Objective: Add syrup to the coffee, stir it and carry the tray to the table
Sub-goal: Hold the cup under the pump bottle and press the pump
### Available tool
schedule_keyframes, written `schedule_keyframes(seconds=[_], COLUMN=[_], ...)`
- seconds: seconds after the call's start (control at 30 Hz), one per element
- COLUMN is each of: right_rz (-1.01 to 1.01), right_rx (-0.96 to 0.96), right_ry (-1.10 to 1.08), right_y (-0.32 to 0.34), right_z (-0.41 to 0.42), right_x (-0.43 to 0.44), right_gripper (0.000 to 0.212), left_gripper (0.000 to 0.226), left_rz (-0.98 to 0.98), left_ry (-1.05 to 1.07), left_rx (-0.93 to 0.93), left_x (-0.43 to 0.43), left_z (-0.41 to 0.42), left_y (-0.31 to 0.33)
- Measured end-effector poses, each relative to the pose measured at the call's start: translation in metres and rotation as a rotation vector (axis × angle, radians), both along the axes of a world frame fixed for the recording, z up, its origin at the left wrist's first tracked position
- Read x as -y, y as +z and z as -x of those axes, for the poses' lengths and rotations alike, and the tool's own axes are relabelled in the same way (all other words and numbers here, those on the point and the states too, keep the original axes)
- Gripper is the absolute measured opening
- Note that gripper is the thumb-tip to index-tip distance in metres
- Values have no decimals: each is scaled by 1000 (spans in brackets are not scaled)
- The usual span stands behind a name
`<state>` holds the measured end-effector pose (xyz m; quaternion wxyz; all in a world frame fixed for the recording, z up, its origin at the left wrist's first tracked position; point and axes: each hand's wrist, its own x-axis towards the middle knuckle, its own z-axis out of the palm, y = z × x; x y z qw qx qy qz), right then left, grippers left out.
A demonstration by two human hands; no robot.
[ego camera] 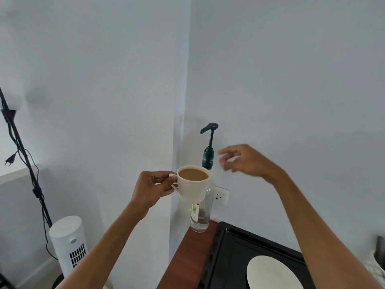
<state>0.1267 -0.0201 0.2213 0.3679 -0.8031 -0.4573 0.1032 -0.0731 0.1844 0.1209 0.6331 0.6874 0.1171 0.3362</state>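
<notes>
Item: cup [192,184] of coffee, clamped by the handle in the left hand [153,189] grip and held level, just below and in front of the pump spout [209,128] of the syrup bottle [201,213] on the tabletop [187,259]. Right hand [242,160]: fingers apart, empty, blurred, beside the pump. Handling: rim is best centred under the spout before the pump is pressed slowly. Tray [233,247] and saucer [270,274] lie below the right grip.

Left hand [153,187] pinched closed, right hand [244,161] raised, fingers loosely spread.
</notes>
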Motion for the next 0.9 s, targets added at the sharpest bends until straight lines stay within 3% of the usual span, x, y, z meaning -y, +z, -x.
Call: schedule_keyframes(seconds=[0.1,0.23,0.6,0.9], right_rz=[-192,-127,58,72], right_rx=[150,241,-154,-83], right_ry=[-160,-207,-135,-191], right_y=[39,67,65,54], right_z=[-14,-22,-35,-49], right_x=[-25,-66,-127,-136], right_gripper=[19,46,76,70], left_gripper=[19,13,11,12], left_rz=[12,4,-45,-27], left_ry=[-12,-15,-65,-62], left_rx=[-1,0,13,60], left_x=[-12,-26,-52,-53], left_z=[-2,-8,-26,-40], left_y=[7,18,51,67])
